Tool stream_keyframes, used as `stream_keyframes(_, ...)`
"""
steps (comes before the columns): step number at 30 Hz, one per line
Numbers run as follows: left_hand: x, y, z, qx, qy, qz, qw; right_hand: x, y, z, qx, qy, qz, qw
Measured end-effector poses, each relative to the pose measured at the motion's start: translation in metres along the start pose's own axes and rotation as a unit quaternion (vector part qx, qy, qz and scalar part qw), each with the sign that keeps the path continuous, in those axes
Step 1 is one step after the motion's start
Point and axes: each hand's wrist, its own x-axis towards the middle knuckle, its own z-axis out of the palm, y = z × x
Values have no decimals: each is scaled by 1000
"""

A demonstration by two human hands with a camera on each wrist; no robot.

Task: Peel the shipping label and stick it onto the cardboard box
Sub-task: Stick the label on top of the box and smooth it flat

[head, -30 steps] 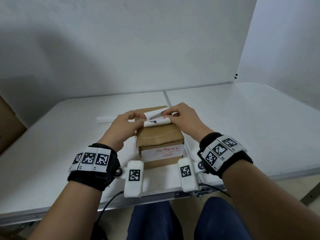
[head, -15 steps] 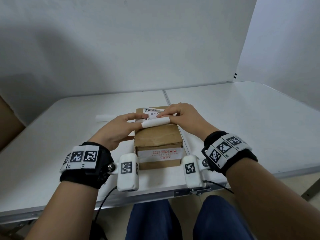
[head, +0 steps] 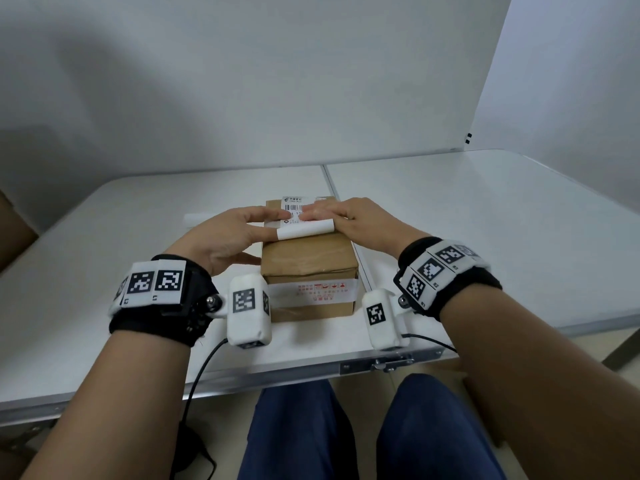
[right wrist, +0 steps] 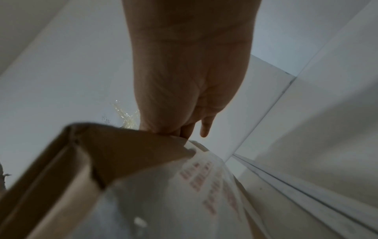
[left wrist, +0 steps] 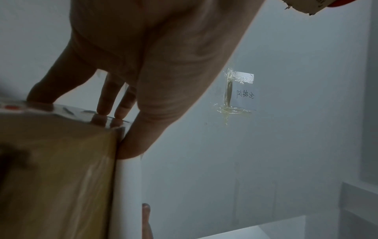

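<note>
Already, you had the far part of the shipping label (head: 297, 202) lying on top of the cardboard box (head: 308, 263). Your left hand (head: 227, 233) and right hand (head: 349, 218) pressed it with straight fingers, gripping nothing. Its near end was curled up, unstuck.

The head view is evenly and softly lit, bright on the white table (head: 485, 220), with a broad grey shadow across the left of the wall (head: 104, 81). Its straight lines bow toward the edges. Both wrist views are dim and bluish, the left hand (left wrist: 155, 56) and right hand (right wrist: 190, 67) dark against pale surfaces. The cardboard box (left wrist: 55, 169) is blurred up close, and its tape shows glare near the top edge.
</note>
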Motion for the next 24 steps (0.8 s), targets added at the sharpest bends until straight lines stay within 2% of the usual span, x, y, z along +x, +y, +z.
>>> stream_keyframes(6,0,0,-1,-5,-2,-4,1000,9,-6,0,-58,-34,21,998)
stream_keyframes(12,-1,-1,0,-6,0,-2,1000,15,2,6,-145,-30,40,988)
stream_keyframes(19,0,-4,1,-14,3,-4,1000,1,-16,3,-186,14,77,979)
stream_keyframes(24,1,-5,1,-19,0,-3,1000,4,-6,11,-202,56,92,973)
